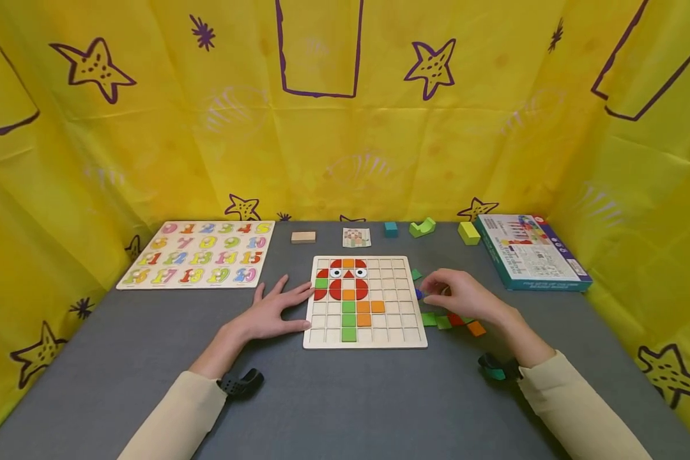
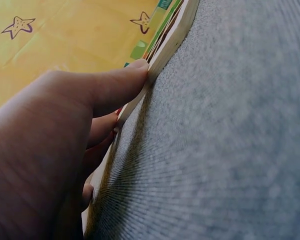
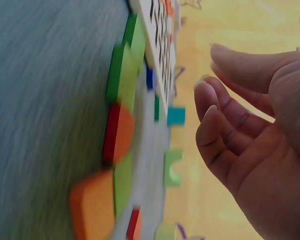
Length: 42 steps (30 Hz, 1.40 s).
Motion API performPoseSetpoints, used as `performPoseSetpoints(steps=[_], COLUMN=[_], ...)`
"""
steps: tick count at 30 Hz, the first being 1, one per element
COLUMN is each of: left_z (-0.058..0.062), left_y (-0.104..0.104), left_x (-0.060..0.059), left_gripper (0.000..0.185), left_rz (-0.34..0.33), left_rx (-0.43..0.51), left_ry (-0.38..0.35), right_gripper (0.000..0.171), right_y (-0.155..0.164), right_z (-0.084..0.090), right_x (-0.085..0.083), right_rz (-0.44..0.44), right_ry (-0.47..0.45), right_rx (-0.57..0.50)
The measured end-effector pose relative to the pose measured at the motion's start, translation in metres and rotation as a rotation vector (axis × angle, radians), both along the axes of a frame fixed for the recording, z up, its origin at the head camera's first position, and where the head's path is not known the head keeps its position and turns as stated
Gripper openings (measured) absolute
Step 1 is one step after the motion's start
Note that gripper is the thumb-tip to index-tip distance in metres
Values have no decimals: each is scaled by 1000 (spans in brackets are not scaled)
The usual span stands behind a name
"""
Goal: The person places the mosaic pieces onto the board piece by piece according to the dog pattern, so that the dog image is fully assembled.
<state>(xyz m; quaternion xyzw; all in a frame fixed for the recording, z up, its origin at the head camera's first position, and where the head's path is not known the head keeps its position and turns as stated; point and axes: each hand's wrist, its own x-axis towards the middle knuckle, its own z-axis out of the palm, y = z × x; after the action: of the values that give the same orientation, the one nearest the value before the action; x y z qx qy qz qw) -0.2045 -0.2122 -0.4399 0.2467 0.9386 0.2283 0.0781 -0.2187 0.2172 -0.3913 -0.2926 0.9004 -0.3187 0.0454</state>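
A wooden grid board (image 1: pixel 393 322) lies on the grey table, partly filled with red rounded tiles, two eye tiles, orange squares (image 1: pixel 377 307) and a column of green squares (image 1: pixel 349 320). My left hand (image 1: pixel 270 313) is spread at the board's left side, thumb and fingertips touching its edge. Off the right edge, my right hand (image 1: pixel 462 294) hovers with bent fingers and a gap between thumb and index finger; nothing shows in its grasp in the right wrist view. Close to its fingertips is a small blue tile (image 1: pixel 419 294). Beneath it lie loose green, red and orange tiles (image 1: pixel 476 328).
A number puzzle board (image 1: pixel 195 255) lies at back left. Along the back are a wooden block (image 1: pixel 303 237), a picture card (image 1: pixel 356 237), a teal cube (image 1: pixel 391 230), a green curved block (image 1: pixel 422 227) and a yellow-green block (image 1: pixel 468 234). A game box (image 1: pixel 533 252) lies back right.
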Motion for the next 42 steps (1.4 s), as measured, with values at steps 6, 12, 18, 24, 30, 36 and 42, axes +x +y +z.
performPoseSetpoints(steps=[6,12,18,24,30,36,42], left_z=[-5,-6,-6,-2,0,0,-1], left_y=[0,-1,-3,-2,-1,-1,-1], left_x=[3,4,5,4,3,2,1], left_gripper=[82,82,82,82,82,82,82], left_rz=[9,3,7,5,-1,7,1], left_rx=[13,24,6,15,14,10,6], left_ry=[-9,-12,-6,-5,-7,-6,-4], right_gripper=[21,22,23,21,24,24,23], right_y=[30,57,71,76,75,74,80], right_z=[-1,-11,-20,-23,-22,-20,-20], right_x=[10,18,25,24,22,22,25], right_rz=[-9,-11,43,51,44,43,65], right_ry=[-27,-80,-79,-51,-42,-53,-66], right_rx=[25,69,90,82,97,92,84])
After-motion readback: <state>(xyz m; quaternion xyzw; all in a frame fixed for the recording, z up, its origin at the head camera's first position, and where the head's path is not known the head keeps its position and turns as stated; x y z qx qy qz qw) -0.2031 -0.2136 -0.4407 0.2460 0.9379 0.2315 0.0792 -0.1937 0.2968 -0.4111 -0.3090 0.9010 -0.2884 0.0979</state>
